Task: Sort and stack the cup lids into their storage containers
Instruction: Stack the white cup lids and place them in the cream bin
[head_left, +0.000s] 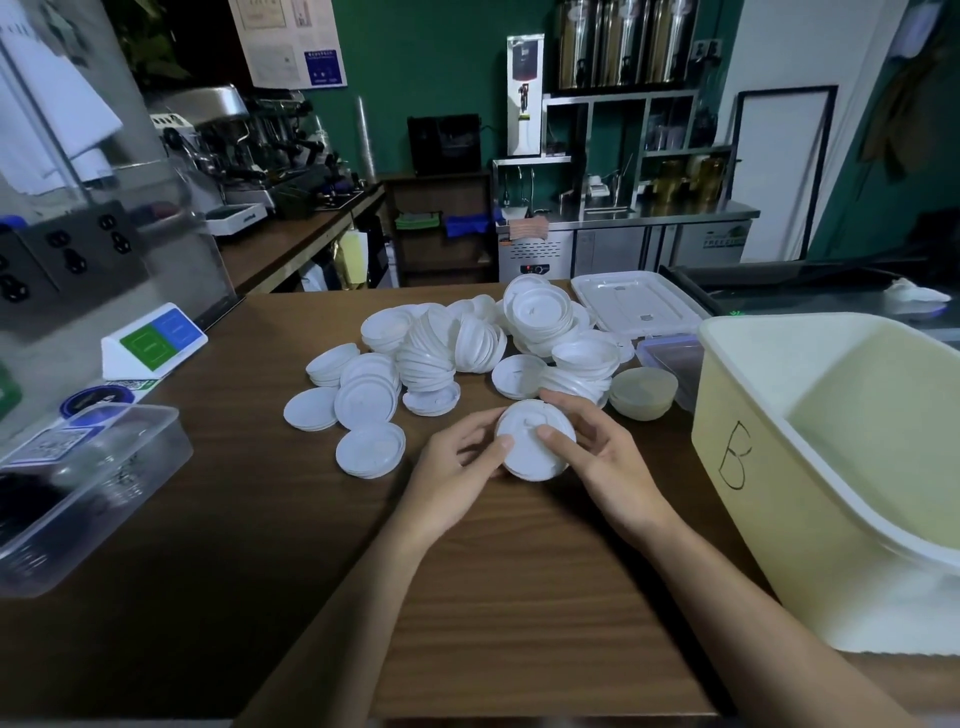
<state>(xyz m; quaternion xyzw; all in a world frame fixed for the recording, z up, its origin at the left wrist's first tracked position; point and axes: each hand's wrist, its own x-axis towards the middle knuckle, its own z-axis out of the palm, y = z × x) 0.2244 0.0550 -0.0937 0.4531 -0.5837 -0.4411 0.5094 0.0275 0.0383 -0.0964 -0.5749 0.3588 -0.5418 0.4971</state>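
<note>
A small stack of white cup lids (530, 457) is held just above the wooden counter (291, 545) between both hands. My left hand (457, 467) grips its left edge with the thumb on top. My right hand (602, 457) grips the right edge, thumb also on top. Behind them lies a loose pile of white lids (457, 348), some nested in leaning stacks. A few translucent beige lids (644, 392) sit stacked to the right of the pile. A large cream bin marked "B" (737, 467) stands at the right, its inside empty as far as visible.
A flat white container lid (634, 306) lies behind the pile. A small lidded clear box (675, 364) stands between the pile and the bin. At the left edge sit a clear plastic tub (93, 488) and a white sign stand (156, 338).
</note>
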